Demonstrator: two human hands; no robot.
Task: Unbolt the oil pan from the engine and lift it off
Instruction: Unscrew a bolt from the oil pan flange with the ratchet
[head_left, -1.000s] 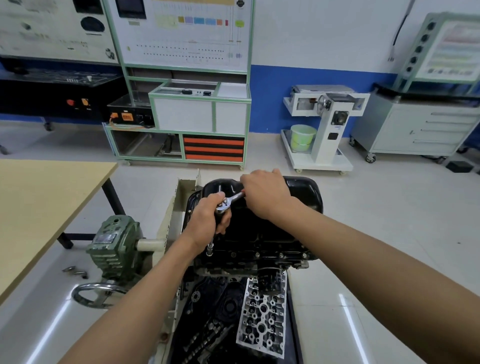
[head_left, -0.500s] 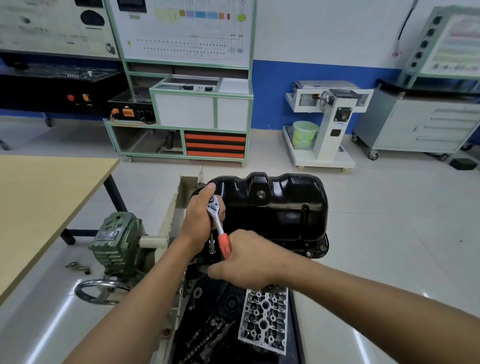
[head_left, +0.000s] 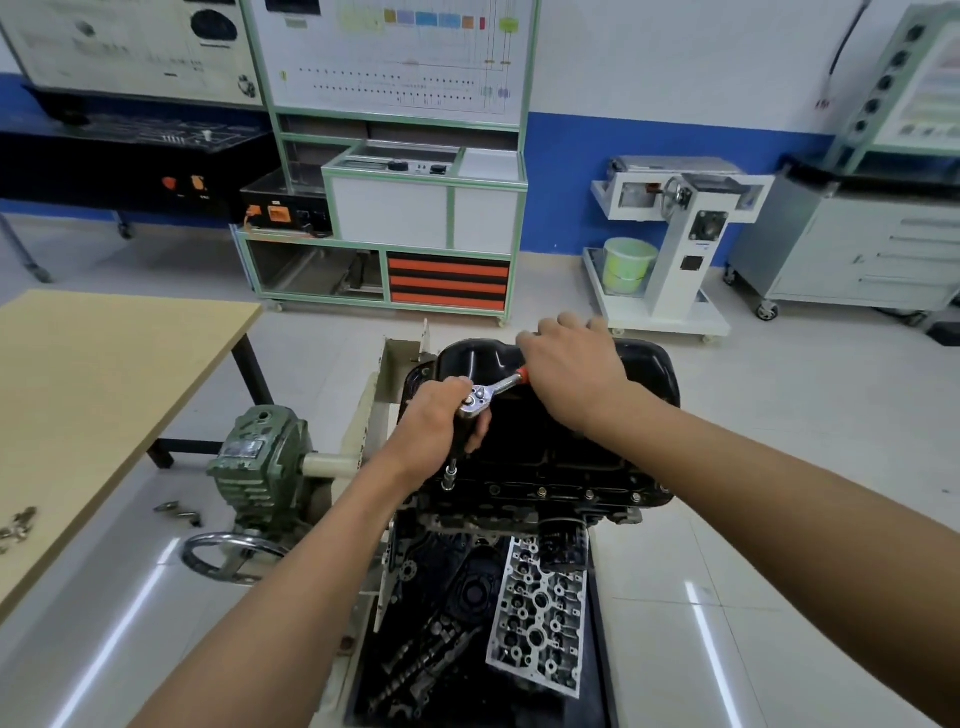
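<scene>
The ratchet (head_left: 480, 399) is stood on a bolt at the near-left flange of the pan (head_left: 652, 376), which is seated atop the engine (head_left: 545, 467). Its extension is gripped by the left hand (head_left: 436, 421). Its handle, pointing far-right across the pan, is gripped by the right hand (head_left: 571, 379), the nearer for swinging.

A white wall with a deep blue lower band (head_left: 571, 176) runs across the far side. Against it stands a green-framed training bench (head_left: 431, 213) with white panels and orange-and-black striped drawers, a printed diagram board (head_left: 395, 52) above it. To its left sits a long black console (head_left: 119, 166). To the right is a white wheeled stand (head_left: 685, 244) with a lime-green plastic bucket (head_left: 628, 265) on its base, then a grey metal drawer cabinet on casters (head_left: 857, 249). The pale glossy tiled floor (head_left: 805, 415) carries bright streaks of reflected light, and a light wooden tabletop on black legs (head_left: 104, 374) fills the near left.
</scene>
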